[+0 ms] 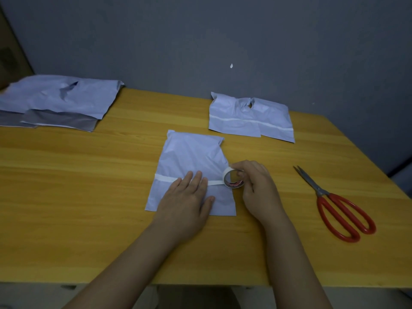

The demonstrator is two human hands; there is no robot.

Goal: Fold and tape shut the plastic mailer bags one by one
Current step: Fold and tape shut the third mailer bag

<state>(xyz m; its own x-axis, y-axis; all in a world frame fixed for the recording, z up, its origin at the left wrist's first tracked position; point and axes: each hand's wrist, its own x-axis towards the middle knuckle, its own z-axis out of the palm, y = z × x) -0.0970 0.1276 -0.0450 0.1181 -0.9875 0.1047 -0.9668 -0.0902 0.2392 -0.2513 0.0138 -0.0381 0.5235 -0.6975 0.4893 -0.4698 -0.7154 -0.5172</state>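
A folded white mailer bag (191, 157) lies flat in the middle of the wooden table (89, 197). A strip of white tape (165, 178) runs across its lower part, from its left edge to a tape roll (231, 177) at its right edge. My left hand (187, 197) lies flat on the bag with straight fingers pressing over the tape. My right hand (254, 186) grips the tape roll, fingers curled round it, with the strip still joined to the roll.
Red-handled scissors (334, 206) lie on the table to the right. Two taped mailer bags (249, 117) sit at the back right. A pile of unfolded mailer bags (58, 101) lies at the back left. A grey wall stands behind the table.
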